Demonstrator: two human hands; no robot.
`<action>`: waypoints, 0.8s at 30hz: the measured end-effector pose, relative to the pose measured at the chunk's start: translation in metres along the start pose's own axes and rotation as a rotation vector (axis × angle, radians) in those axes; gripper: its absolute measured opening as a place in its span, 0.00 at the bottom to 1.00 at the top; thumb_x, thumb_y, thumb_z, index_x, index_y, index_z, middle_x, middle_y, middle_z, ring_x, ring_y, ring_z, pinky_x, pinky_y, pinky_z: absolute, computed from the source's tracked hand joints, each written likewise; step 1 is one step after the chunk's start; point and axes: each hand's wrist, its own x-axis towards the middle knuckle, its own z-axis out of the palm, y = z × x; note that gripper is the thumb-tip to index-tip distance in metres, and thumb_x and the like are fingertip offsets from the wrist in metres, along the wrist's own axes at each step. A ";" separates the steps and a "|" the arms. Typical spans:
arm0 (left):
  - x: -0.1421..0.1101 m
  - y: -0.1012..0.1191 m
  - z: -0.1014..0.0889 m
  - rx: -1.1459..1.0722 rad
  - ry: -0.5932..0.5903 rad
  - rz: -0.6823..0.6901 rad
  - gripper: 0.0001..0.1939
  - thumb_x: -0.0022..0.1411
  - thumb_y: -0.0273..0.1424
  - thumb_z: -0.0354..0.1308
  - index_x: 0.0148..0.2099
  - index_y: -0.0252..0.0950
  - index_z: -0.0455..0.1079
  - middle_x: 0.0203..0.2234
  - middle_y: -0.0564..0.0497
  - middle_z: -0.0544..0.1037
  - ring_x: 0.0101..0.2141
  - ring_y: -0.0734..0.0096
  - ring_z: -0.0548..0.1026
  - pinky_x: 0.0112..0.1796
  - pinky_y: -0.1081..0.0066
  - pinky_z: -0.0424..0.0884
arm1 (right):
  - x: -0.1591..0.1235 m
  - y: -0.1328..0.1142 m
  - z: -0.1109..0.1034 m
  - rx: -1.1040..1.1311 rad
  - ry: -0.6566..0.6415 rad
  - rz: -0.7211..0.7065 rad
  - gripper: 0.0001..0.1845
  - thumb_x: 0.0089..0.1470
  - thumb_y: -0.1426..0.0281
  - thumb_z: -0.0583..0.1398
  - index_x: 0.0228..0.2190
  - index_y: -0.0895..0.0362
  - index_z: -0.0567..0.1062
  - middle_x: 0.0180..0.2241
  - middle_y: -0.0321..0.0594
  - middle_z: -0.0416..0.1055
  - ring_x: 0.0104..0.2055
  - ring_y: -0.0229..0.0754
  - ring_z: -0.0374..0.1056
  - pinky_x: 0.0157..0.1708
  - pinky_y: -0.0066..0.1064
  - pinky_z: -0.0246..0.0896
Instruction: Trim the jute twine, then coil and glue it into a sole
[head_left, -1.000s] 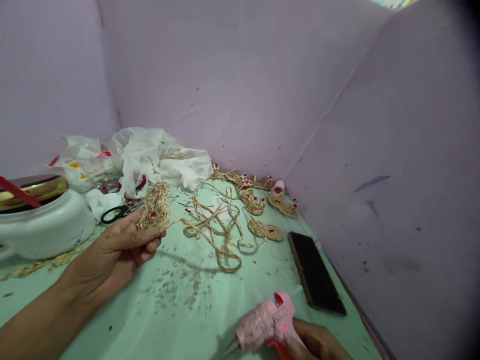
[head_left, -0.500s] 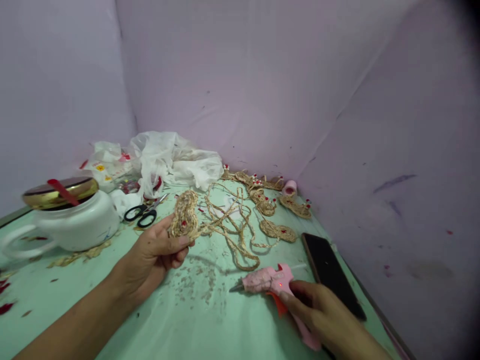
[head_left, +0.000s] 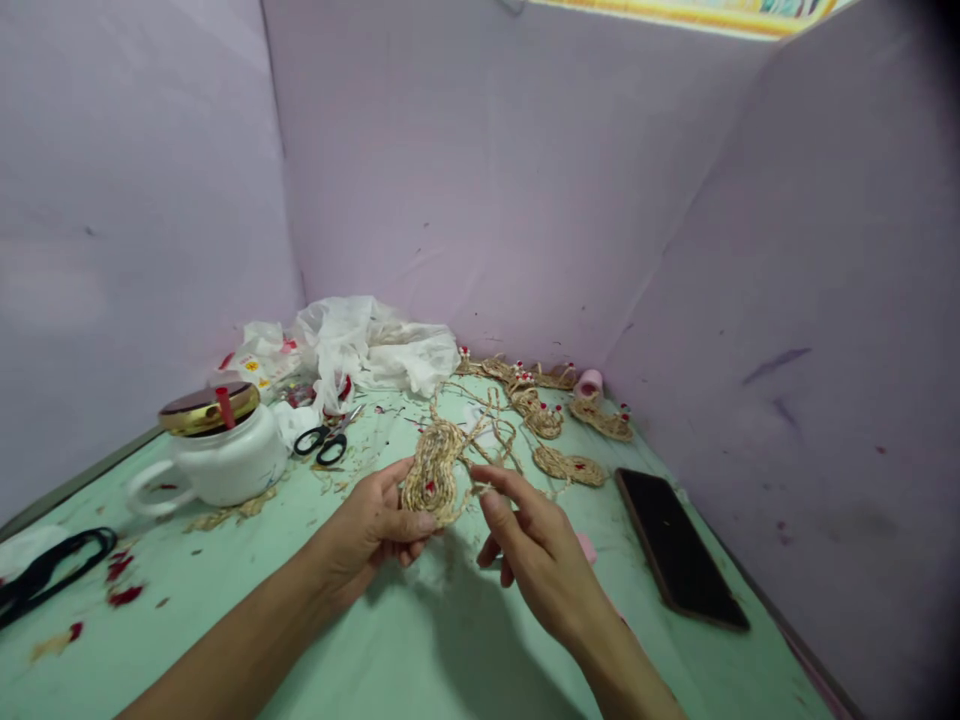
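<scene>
My left hand (head_left: 371, 527) pinches a small sole-shaped piece coiled from jute braid (head_left: 431, 478), holding it up above the green table (head_left: 420, 650). A loose tail of braid (head_left: 480, 440) runs from it back to the table. My right hand (head_left: 536, 545) is beside the piece, thumb and forefinger closed on the braid at its right edge. A pink glue gun (head_left: 585, 547) lies on the table, mostly hidden behind my right hand.
Several finished jute pieces (head_left: 570, 465) lie near the back corner by a pink roll (head_left: 589, 384). A black phone (head_left: 679, 548) lies at the right. Black scissors (head_left: 324, 440), a white lidded pot (head_left: 217, 455) and crumpled plastic bags (head_left: 367, 345) sit at the left. Lilac walls enclose the table.
My right hand let go of the glue gun and moved up to the jute piece, taking its braid. My left hand brought the piece toward the middle.
</scene>
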 end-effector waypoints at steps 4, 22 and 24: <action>-0.003 -0.001 0.002 -0.009 -0.077 -0.087 0.30 0.42 0.29 0.66 0.49 0.34 0.63 0.24 0.53 0.70 0.17 0.82 0.65 0.16 0.82 0.61 | 0.003 0.007 -0.004 -0.165 -0.015 -0.080 0.21 0.56 0.57 0.47 0.21 0.57 0.68 0.19 0.34 0.61 0.20 0.34 0.58 0.20 0.25 0.52; -0.010 0.010 -0.007 0.157 -0.239 -0.039 0.34 0.42 0.24 0.62 0.54 0.39 0.62 0.26 0.51 0.72 0.19 0.77 0.65 0.17 0.79 0.60 | -0.003 0.002 -0.021 0.058 -0.428 0.389 0.19 0.48 0.58 0.57 0.16 0.59 0.73 0.12 0.30 0.61 0.09 0.26 0.43 0.10 0.23 0.32; -0.012 0.013 -0.006 0.166 -0.239 -0.035 0.34 0.41 0.24 0.62 0.54 0.38 0.63 0.26 0.51 0.72 0.19 0.77 0.65 0.17 0.78 0.60 | -0.003 0.002 -0.022 0.132 -0.480 0.421 0.20 0.49 0.58 0.56 0.16 0.59 0.73 0.13 0.32 0.66 0.08 0.25 0.43 0.09 0.24 0.30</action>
